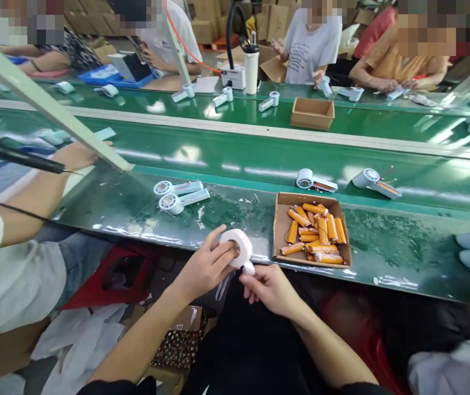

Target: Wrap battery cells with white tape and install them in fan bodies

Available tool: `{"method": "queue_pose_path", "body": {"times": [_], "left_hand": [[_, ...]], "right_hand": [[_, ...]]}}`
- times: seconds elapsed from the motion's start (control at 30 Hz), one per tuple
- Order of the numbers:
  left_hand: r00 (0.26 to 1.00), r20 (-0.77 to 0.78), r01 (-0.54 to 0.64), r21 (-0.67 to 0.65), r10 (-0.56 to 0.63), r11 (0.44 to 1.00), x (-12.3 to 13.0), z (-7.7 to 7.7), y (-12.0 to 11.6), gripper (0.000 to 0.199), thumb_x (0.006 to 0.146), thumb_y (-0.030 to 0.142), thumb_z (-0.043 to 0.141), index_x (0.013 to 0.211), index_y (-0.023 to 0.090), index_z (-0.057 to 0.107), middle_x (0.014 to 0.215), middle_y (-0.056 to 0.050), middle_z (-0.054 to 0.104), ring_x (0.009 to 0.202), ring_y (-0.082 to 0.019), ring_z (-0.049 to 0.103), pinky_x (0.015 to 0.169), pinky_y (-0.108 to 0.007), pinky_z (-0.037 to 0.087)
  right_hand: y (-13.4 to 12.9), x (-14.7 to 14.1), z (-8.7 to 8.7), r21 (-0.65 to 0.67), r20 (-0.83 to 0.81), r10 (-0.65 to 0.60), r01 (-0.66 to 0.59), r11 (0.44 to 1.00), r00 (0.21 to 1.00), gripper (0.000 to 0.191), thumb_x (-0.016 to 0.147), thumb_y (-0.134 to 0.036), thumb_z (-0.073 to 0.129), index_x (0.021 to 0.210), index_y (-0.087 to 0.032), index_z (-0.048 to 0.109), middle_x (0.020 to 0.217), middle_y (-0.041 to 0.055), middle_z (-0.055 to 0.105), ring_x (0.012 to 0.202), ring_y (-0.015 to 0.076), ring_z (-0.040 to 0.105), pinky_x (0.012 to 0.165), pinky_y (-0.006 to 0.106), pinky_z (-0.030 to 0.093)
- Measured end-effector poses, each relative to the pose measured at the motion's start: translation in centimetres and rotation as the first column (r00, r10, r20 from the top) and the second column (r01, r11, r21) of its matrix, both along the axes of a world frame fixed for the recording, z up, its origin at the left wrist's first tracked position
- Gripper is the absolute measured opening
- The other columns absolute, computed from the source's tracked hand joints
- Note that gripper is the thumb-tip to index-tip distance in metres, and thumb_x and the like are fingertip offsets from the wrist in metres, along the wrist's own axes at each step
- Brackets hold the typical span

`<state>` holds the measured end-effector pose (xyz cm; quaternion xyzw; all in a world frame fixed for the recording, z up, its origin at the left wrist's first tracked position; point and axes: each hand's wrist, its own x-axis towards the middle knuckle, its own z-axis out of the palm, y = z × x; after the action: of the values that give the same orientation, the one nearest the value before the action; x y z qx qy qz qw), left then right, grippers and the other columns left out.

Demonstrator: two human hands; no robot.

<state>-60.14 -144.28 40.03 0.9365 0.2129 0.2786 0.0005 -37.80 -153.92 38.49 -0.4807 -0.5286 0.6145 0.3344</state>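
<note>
My left hand (210,263) holds a roll of white tape (242,248), with fingers pushed into its core. Just below the roll, my right hand (271,288) pinches a small white piece (249,267), which looks like the loose end of the tape. Both hands are over the near edge of the green bench, above my lap. To their right sits a cardboard tray (278,225) with several orange wrapped battery cells (322,230). Beyond my left hand lie two light blue handheld fan bodies (171,203), side by side.
More fan bodies (368,178) lie along the belt side, some with wires showing. A green conveyor (259,153) runs across. A slanted metal post (54,109) stands at left, near a co-worker's arm (37,203). An open carton (312,113) rests across the line, where other people work.
</note>
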Motion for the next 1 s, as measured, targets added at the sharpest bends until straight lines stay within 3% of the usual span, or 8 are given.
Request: {"method": "queue_pose_path", "body": {"times": [0.1,0.2,0.37,0.5,0.57,0.73,0.87,1.0], "left_hand": [[0.998,0.063,-0.015,0.014,0.014,1.0,-1.4,-1.8,1.0,0.02,0.096,0.008,0.064,0.115,0.016,0.066,0.113,-0.012,0.072,0.139,-0.038,0.055,0.119,-0.07,0.044],[0.98,0.133,-0.145,-0.013,0.146,0.989,-2.9,-4.4,2.0,0.026,0.094,0.006,0.063,0.119,0.013,0.064,0.123,-0.018,0.069,0.146,-0.043,0.049,0.114,-0.069,0.049],[0.923,0.254,-0.298,-0.003,0.289,0.955,-2.7,-5.6,1.3,0.037,0.093,0.001,0.062,0.128,0.012,0.06,0.126,-0.021,0.066,0.147,-0.045,0.046,0.11,-0.068,0.051],[0.945,0.233,-0.237,0.006,0.229,0.971,-0.2,-4.4,0.8,0.036,0.09,-0.003,0.062,0.123,0.012,0.061,0.123,-0.019,0.067,0.147,-0.044,0.044,0.111,-0.067,0.051],[0.959,0.219,-0.188,0.014,0.18,0.982,1.1,-3.8,0.6,0.036,0.089,-0.006,0.06,0.121,0.011,0.061,0.122,-0.019,0.068,0.147,-0.042,0.044,0.112,-0.067,0.051],[0.982,0.18,-0.07,0.02,0.065,0.997,3.4,-2.0,-0.2,0.037,0.09,-0.007,0.056,0.122,0.011,0.062,0.122,-0.017,0.07,0.145,-0.038,0.048,0.114,-0.065,0.052],[0.993,0.12,0.01,0.013,-0.012,1.0,4.7,-0.8,-1.1,0.04,0.09,-0.007,0.057,0.123,0.013,0.066,0.121,-0.014,0.073,0.148,-0.039,0.045,0.112,-0.063,0.056],[0.996,0.066,0.064,0.02,-0.065,0.998,5.1,-0.2,-1.6,0.042,0.091,-0.006,0.062,0.128,0.012,0.067,0.125,-0.012,0.073,0.151,-0.04,0.041,0.112,-0.059,0.058]], "right_hand": [[-0.6,-0.1,-0.4,0.134,0.246,0.22,-0.258,0.957,0.944,0.052,0.107,-0.051,0.054,0.071,-0.016,0.069,0.065,0.0051,0.071,0.055,0.0136,0.065,0.058,0.024,0.046],[0.0,2.9,1.8,0.201,0.566,0.341,-0.527,0.826,0.75,0.038,0.1,-0.055,0.066,0.107,-0.019,0.078,0.07,0.0037,0.075,0.065,0.0186,0.071,0.061,0.026,0.044],[5.6,10.4,6.3,0.37,0.874,-0.229,-0.283,0.885,0.429,0.032,0.108,-0.04,0.056,0.126,-0.018,0.072,0.106,0.0103,0.079,0.099,0.0247,0.075,0.084,0.031,0.052],[10.1,13.5,5.8,0.241,0.97,-0.236,-0.308,0.92,0.052,0.029,0.103,-0.028,0.061,0.125,-0.011,0.071,0.114,0.019,0.075,0.107,0.035,0.073,0.087,0.041,0.056],[10.5,14.2,5.2,0.232,0.971,-0.203,-0.295,0.927,0.123,0.025,0.103,-0.025,0.06,0.12,-0.013,0.073,0.114,0.0179,0.076,0.107,0.0341,0.073,0.088,0.042,0.058],[7.2,14.6,5.2,0.345,0.353,-0.373,0.251,0.904,0.858,0.043,0.106,-0.047,0.056,0.141,-0.023,0.063,0.124,0.0097,0.076,0.1,0.0229,0.076,0.09,0.038,0.063],[3.9,12.2,5.2,0.174,-0.139,-0.343,0.364,0.915,0.929,0.056,0.098,-0.055,0.07,0.142,-0.024,0.06,0.118,0.0083,0.076,0.092,0.0219,0.077,0.087,0.04,0.067],[1.9,9.9,5.3,0.236,-0.002,-0.282,0.274,0.932,0.959,0.045,0.103,-0.049,0.065,0.14,-0.024,0.064,0.125,0.0095,0.075,0.109,0.0246,0.075,0.099,0.041,0.063]]}}
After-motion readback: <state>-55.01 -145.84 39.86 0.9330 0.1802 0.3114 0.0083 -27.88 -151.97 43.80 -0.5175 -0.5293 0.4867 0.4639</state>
